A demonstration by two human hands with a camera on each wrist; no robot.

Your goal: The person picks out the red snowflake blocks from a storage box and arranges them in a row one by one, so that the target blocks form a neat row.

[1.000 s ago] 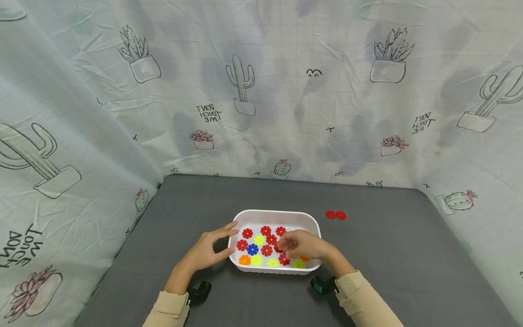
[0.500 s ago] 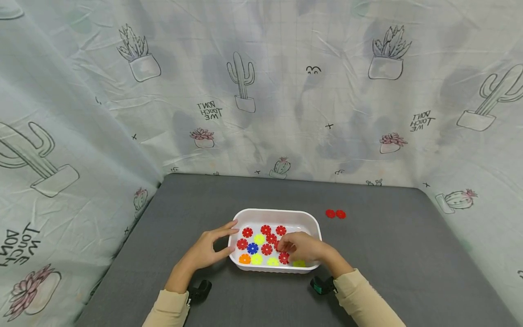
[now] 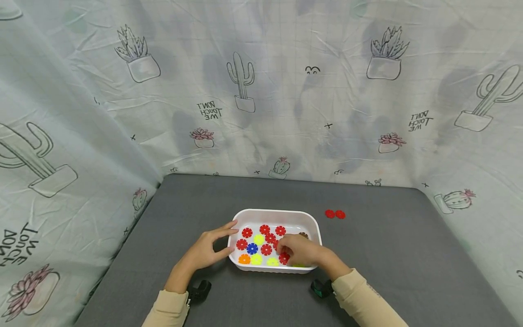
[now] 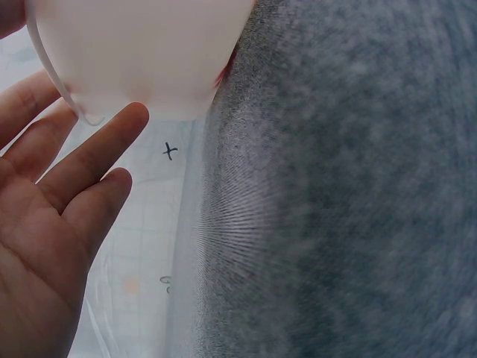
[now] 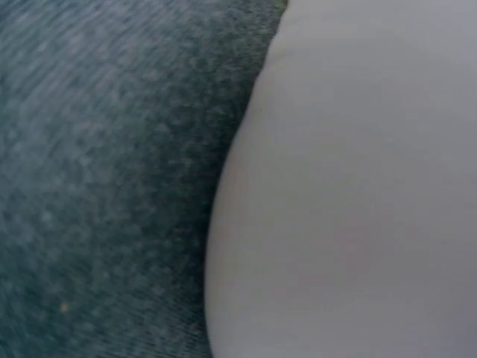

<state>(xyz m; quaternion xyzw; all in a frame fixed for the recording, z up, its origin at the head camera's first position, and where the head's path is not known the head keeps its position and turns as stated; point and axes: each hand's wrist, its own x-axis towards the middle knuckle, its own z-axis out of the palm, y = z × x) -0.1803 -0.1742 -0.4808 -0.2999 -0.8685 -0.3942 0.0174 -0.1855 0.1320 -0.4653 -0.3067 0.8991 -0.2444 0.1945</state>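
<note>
In the head view a white plastic tray (image 3: pixel 269 269) holds several flower-shaped plastic discs, mostly red (image 3: pixel 266 249), with some yellow (image 3: pixel 256 259), one blue (image 3: pixel 252 248) and one orange (image 3: pixel 244 259). My left hand (image 3: pixel 205 250) rests at the tray's left end, thumb and fingers spread along the rim. The left wrist view shows its fingers (image 4: pixel 112 153) fairly straight against the outer wall. My right hand (image 3: pixel 301 250) reaches down into the right part of the tray, fingers bent among the red discs. Its fingertips are hidden, and I cannot tell whether they pinch a disc.
Two red discs (image 3: pixel 335 214) lie side by side on the grey table (image 3: pixel 388 254), behind and right of the tray. A brown disc (image 3: pixel 303 235) shows behind the right hand. Cactus-print cloth (image 3: pixel 286 91) hangs around the table. The tray's wall fills much of the right wrist view.
My right hand has dipped slightly deeper among the discs, and a brown disc now shows behind it. The left hand stays at the tray's left end.
</note>
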